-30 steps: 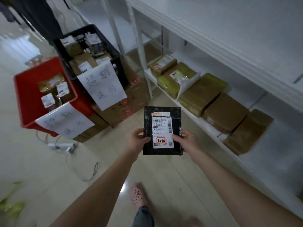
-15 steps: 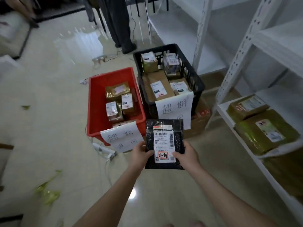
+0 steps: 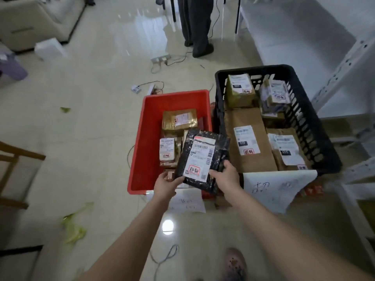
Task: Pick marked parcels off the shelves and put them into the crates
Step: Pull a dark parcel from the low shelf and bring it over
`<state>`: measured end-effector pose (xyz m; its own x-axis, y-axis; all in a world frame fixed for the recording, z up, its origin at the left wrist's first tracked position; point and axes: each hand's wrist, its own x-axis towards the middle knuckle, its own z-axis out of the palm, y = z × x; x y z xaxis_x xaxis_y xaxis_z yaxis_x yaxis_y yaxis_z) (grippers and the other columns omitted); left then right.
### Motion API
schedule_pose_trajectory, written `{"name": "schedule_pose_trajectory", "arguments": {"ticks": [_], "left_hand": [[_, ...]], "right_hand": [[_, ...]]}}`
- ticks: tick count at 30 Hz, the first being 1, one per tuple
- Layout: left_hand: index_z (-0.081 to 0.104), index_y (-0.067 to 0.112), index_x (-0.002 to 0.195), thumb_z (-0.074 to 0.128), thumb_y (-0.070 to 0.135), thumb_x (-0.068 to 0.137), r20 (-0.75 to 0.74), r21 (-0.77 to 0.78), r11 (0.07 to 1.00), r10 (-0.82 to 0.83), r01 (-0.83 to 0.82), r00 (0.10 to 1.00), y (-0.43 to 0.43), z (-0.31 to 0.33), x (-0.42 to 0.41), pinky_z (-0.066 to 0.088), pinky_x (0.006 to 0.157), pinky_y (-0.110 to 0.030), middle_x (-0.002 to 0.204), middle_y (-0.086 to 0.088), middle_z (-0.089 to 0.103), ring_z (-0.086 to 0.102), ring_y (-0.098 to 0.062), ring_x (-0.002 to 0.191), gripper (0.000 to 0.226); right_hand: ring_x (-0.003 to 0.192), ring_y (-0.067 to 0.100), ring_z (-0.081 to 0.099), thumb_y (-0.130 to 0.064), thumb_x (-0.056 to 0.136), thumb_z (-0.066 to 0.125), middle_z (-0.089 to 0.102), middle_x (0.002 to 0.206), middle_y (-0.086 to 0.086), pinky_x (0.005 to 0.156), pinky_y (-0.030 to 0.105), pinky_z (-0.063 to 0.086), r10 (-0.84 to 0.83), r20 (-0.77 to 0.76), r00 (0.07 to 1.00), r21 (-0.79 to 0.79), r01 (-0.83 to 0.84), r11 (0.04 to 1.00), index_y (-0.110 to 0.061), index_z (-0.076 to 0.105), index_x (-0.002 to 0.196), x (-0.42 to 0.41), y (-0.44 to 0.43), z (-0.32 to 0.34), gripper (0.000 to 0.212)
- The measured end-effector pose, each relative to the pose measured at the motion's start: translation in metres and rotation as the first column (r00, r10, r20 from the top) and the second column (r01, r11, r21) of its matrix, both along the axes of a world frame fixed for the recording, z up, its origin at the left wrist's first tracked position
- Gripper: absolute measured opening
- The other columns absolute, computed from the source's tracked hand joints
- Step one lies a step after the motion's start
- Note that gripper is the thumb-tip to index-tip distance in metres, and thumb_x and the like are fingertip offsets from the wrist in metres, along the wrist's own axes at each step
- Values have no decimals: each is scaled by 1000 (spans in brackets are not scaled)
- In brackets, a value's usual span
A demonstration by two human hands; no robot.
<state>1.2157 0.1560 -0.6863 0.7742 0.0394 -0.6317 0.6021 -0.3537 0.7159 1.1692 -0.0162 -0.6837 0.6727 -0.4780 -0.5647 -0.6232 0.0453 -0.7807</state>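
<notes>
Head view: left hand [image 3: 165, 184] and right hand [image 3: 225, 177] each grip a lower corner of the black parcel [image 3: 220, 151], its label [image 3: 199, 159] up with a red-marked sticker showing. It hangs tilted over the near right part of the red crate [image 3: 150, 138], which holds several taped brown parcels [image 3: 179, 120]. Just beside on the right, the black crate [image 3: 304, 122] is packed with labelled cardboard boxes [image 3: 247, 142]; a handwritten paper sign [image 3: 278, 189] hangs on its near wall. Half a second ago the parcel was held square, short of both crates.
</notes>
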Motion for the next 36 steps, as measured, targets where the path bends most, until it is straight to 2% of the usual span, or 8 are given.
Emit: {"name": "schedule_pose_trajectory", "arguments": {"ticks": [3, 6, 9, 13, 15, 21, 31, 36], "left_hand": [[39, -2, 139, 69, 20, 87, -216, -199, 966, 121, -165, 969, 2, -11, 35, 56, 73, -34, 108, -15, 65, 65, -29, 98, 64], [54, 1, 123, 64, 11, 89, -238, -289, 927, 174, -240, 956, 3, -27, 76, 57, 70, -33, 99, -12, 69, 68, -25, 86, 36], [54, 4, 117, 60, 1, 90, -122, -189, 962, 173, -194, 977, 18, -46, 124, 57, 59, -29, 109, -16, 67, 67, -28, 92, 28], [58, 14, 107, 64, -3, 85, 31, 45, 988, -148, 146, 989, 57, -74, 183, 55, 84, -48, 115, -17, 66, 65, -30, 101, 29], [59, 16, 106, 65, -1, 85, -33, 97, 952, -289, 291, 957, 65, -89, 199, 52, 91, -52, 114, -13, 67, 65, -29, 102, 28], [54, 7, 122, 67, 12, 87, -230, 369, 803, -409, 468, 883, 61, -137, 188, 50, 92, -38, 121, -10, 63, 60, -29, 112, 38], [26, -3, 142, 57, 3, 91, -462, 242, 888, -250, 392, 851, 50, -224, 167, 42, 104, -44, 134, -20, 51, 50, -33, 124, 60], [44, 1, 128, 65, 0, 84, -463, 195, 890, -288, 413, 838, 53, -225, 167, 50, 94, -41, 125, -17, 60, 59, -30, 113, 48]], "right_hand": [[97, 25, 65, -3, 83, 68, 69, 108, 4, 88, 48, 54, -81, -23, 996, 176, 84, 981, -25, 56, 86, 48, 10, -19, 25], [101, 26, 65, -3, 79, 71, 67, 108, 3, 90, 48, 53, -44, -42, 998, 198, 51, 979, -25, 54, 91, 85, 26, -40, 31], [113, 25, 58, -10, 76, 76, 53, 132, 7, 98, 35, 47, -101, -59, 993, -65, 98, 993, -17, 46, 130, 113, 27, -47, 62], [133, 26, 41, -23, 83, 73, 27, 153, 7, 104, 35, 38, 90, -145, 985, -311, -132, 941, -17, 21, 152, 150, 18, -53, 86], [135, 27, 39, -26, 83, 73, 33, 151, 9, 107, 37, 36, 200, -226, 953, -231, -252, 940, -15, 22, 151, 166, 22, -70, 85], [113, 28, 58, -12, 83, 67, 60, 126, 10, 94, 33, 47, 182, -413, 892, 13, -194, 981, -14, 44, 134, 162, 46, -128, 57], [121, 30, 53, -12, 81, 65, 56, 132, 14, 100, 33, 44, 242, -556, 795, 73, -244, 967, -10, 38, 139, 157, 56, -207, 64], [123, 31, 51, -13, 79, 65, 53, 134, 14, 101, 34, 43, 276, -562, 780, 77, -283, 956, -13, 35, 142, 152, 60, -206, 70]]}}
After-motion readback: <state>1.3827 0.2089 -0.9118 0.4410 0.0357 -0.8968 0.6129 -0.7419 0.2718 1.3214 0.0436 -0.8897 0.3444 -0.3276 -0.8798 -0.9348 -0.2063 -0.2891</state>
